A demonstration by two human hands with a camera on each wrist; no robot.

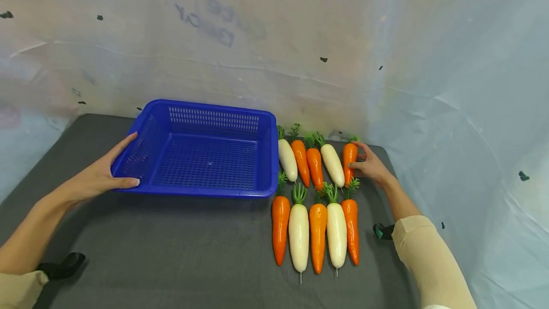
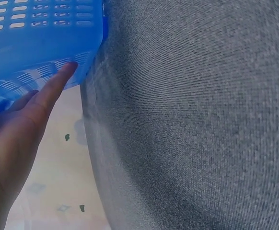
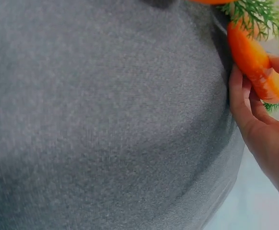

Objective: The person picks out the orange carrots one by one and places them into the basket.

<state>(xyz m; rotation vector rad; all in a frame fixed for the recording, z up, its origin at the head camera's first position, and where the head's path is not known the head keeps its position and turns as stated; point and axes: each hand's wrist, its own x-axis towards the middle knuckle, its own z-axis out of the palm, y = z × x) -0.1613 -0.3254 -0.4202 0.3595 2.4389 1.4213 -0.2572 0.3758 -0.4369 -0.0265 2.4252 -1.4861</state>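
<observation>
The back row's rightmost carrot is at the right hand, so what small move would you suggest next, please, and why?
I would probably lift that carrot slightly, since the right hand has its fingers curled around it and the left hand holds the blue basket, whose floor is bare.

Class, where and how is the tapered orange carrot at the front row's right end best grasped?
Take the orange carrot, probably, by its thick upper body, below the green leaves, from the right: a long white radish crowds its left; bare grey cloth lies right.
</observation>
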